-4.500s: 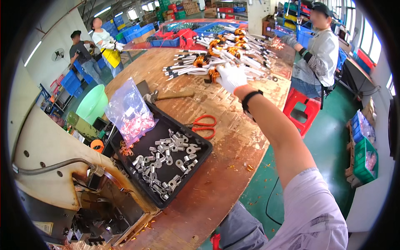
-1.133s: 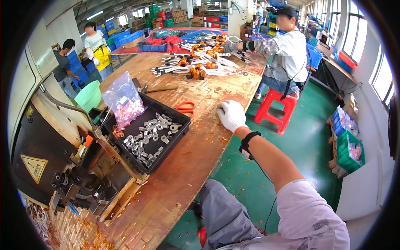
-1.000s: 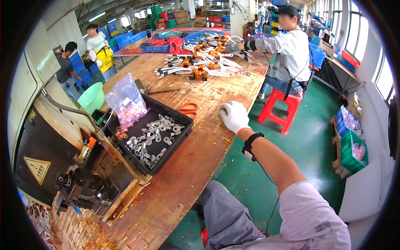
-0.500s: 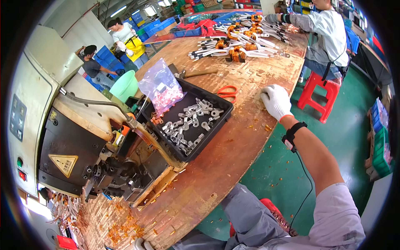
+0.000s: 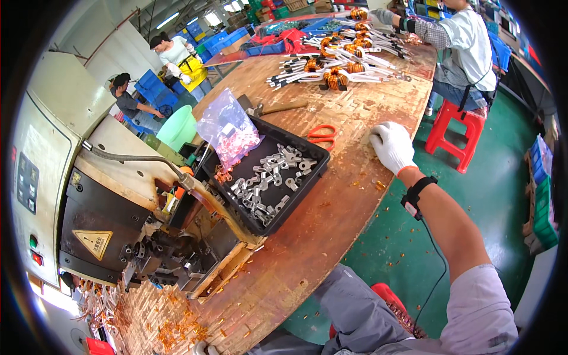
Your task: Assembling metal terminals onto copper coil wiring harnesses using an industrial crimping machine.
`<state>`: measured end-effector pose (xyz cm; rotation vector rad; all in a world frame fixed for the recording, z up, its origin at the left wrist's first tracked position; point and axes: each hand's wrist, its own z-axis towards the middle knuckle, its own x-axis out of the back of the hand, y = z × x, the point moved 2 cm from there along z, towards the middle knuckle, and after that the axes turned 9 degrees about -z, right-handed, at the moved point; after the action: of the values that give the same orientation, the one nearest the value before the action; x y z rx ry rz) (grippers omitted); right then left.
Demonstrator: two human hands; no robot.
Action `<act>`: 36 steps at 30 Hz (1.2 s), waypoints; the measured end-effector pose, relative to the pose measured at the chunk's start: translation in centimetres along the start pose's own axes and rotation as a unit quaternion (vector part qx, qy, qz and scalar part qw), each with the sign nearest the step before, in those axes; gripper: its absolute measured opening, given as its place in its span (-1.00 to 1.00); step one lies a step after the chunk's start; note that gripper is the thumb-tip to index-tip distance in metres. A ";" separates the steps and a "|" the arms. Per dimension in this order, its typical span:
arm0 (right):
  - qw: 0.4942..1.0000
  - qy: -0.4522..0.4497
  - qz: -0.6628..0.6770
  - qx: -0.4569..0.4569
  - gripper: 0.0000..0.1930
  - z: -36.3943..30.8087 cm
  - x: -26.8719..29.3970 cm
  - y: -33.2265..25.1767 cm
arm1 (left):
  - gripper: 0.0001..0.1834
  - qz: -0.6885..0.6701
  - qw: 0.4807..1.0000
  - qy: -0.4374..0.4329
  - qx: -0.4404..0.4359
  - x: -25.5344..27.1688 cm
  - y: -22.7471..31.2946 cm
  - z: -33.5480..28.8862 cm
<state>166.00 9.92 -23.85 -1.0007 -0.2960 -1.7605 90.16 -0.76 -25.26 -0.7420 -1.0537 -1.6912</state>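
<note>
My right hand (image 5: 393, 147), in a white glove, rests near the right edge of the wooden table (image 5: 307, 236). Its fingers curl down against the wood, and whatever they may hold is hidden. Close by lie red-handled scissors (image 5: 322, 135). Of my left hand (image 5: 205, 349), only a little gloved part shows at the lower edge, on the near side of the table; its grip is hidden. Between the scissors and a press machine (image 5: 97, 222) stands a black tray (image 5: 296, 198). It holds loose metal cable lugs (image 5: 273, 171) and a clear bag of copper-coloured pieces (image 5: 229, 133).
A hammer (image 5: 284, 107) lies behind the tray, and a green bowl (image 5: 177, 127) sits left of it. White-cabled copper coils (image 5: 335, 78) cover the far table. Orange scraps (image 5: 177, 331) litter the near end. A seated co-worker (image 5: 467, 53) is on a red stool (image 5: 455, 133); two people stand further back.
The view has shifted slightly, so the machine appears a little lower. My right hand stays in place. The dark-clothed person at the back has lowered an arm from the head.
</note>
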 end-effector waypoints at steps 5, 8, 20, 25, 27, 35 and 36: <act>0.999 0.038 -0.002 0.006 -0.86 -0.1 -0.3 0.2 | -0.69 -0.021 1.000 -0.005 0.011 -0.5 -1.4 0.0; 1.000 0.030 0.003 0.003 -0.86 -0.1 -0.5 0.3 | -0.69 -0.008 1.000 -0.007 0.004 -0.5 -1.5 -0.1; 1.000 0.015 0.001 -0.008 -0.84 -0.1 -0.2 0.2 | -0.70 0.004 1.000 -0.016 -0.005 0.0 0.3 0.0; 1.000 0.004 -0.001 -0.006 -0.84 0.1 -0.1 -0.1 | -0.72 0.000 1.000 -0.009 -0.008 -0.1 -0.6 -0.2; 1.000 0.003 -0.001 -0.003 -0.83 0.1 -0.1 0.1 | -0.72 -0.002 1.000 -0.011 0.000 -0.2 -0.7 -0.2; 1.000 0.000 -0.001 0.001 -0.83 0.1 -0.1 0.0 | -0.72 -0.001 1.000 -0.004 0.022 -0.3 -1.0 -0.3; 1.000 -0.003 -0.004 0.000 -0.83 0.1 -0.2 0.3 | -0.71 -0.001 1.000 -0.002 0.010 -0.4 -0.8 -0.3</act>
<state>166.31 9.93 -24.03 -1.0059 -0.3033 -1.7643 89.51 -0.72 -25.95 -0.7317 -1.0719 -1.6800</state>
